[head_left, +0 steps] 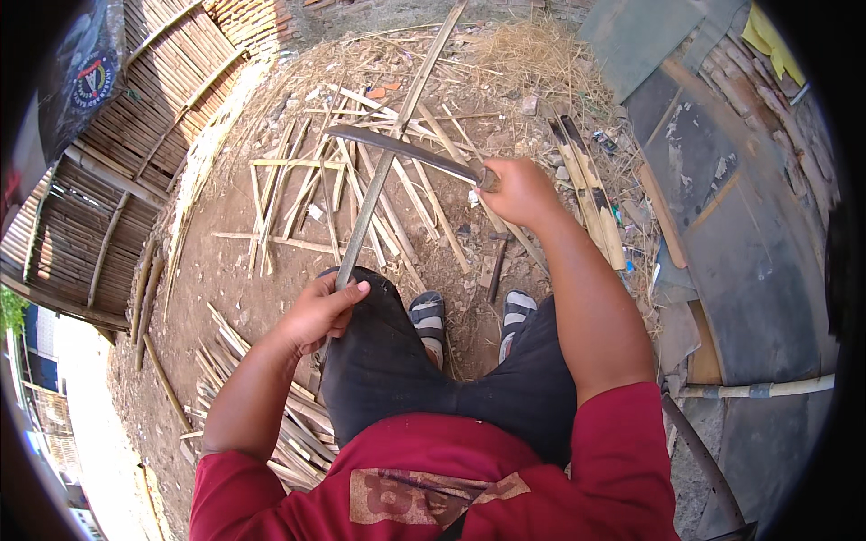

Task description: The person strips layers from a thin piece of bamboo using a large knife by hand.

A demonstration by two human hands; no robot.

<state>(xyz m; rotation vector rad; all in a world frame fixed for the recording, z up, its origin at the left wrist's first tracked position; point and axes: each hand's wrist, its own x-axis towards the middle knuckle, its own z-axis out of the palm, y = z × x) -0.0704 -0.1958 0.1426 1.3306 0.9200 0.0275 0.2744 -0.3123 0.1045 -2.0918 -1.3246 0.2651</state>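
Observation:
My left hand is closed around the lower part of a long bamboo strip, just above my left knee. The strip slants up and away to the right, toward the far wall. In my right hand is the handle of a machete. Its dark, curved blade points left and crosses the strip near the strip's middle; whether the edge touches the strip I cannot tell. On the dirt between my sandalled feet lies a hammer with a wooden handle.
Many split bamboo strips lie scattered on the dirt ahead. Another pile of strips is by my left leg. Dark boards lean along the right, with split bamboo pieces near them. A bamboo-slat panel stands at the left.

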